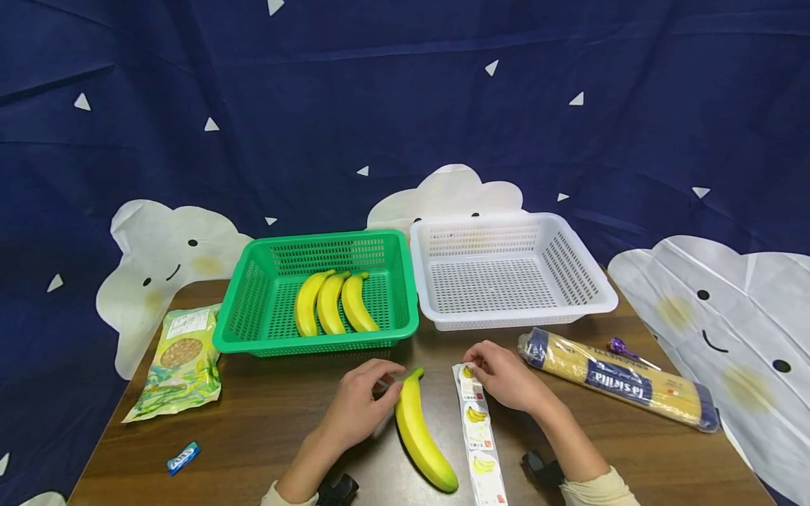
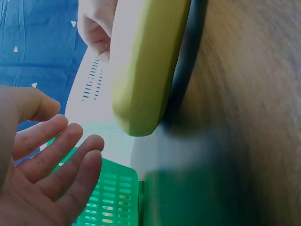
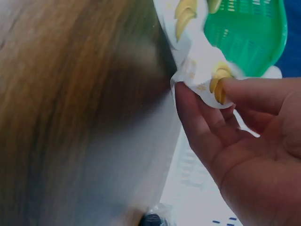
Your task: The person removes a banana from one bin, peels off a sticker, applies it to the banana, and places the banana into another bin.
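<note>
We see a yellow banana (image 1: 420,432) with green tips by our left hand (image 1: 361,404), a white sticker strip (image 1: 479,436) printed with yellow bananas under our right hand (image 1: 506,376), and beyond our hands a green basket (image 1: 253,330) and a white basket (image 1: 585,306).

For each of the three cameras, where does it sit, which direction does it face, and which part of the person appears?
Head: looks forward and down at the table; both forearms, left hand, right hand.
Left wrist: looks past the left hand's open fingers at the banana.
Right wrist: looks along the right hand pinching the sticker strip.
Shared: the green basket appears in all three.
</note>
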`<state>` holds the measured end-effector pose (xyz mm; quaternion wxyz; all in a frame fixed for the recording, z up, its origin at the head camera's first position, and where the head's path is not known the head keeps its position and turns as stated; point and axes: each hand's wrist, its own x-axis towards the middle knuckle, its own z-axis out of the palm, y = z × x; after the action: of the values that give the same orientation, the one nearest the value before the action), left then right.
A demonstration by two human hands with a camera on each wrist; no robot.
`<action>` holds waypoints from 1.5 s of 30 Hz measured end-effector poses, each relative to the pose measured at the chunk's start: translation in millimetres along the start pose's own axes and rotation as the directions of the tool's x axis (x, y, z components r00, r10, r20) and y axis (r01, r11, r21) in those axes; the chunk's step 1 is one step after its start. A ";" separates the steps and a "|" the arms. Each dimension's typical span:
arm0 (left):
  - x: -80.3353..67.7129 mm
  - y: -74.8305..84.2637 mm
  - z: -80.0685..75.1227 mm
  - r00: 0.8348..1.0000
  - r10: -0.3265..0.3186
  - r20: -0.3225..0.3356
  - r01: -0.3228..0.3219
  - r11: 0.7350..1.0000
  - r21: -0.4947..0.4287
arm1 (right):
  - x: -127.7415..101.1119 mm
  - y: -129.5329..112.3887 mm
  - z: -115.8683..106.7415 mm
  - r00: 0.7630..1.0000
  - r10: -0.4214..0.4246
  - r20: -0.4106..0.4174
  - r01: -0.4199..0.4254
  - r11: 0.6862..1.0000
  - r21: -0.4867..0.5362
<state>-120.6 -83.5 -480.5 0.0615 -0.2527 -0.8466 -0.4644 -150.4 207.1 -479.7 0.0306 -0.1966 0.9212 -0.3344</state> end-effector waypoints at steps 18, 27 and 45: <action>0.0 2.5 2.7 0.999 -0.001 0.033 0.001 1.000 0.003 | 0.0 -1.1 -3.5 1.000 -0.019 -0.008 0.019 0.998 0.068; -0.6 5.2 5.6 0.997 0.011 0.071 -0.011 1.000 -0.005 | -1.0 -6.2 -5.1 0.999 0.010 -0.037 -0.005 0.992 0.126; -0.8 5.6 7.8 0.997 0.005 0.080 -0.005 1.000 0.008 | -2.6 -23.6 -0.5 0.990 -0.030 -0.136 0.055 0.982 0.183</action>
<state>-116.2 -75.0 -481.0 0.0297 -0.2729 -0.8496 -0.4504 -140.0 191.9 -464.7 -0.0199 -0.1899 0.8815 -0.4318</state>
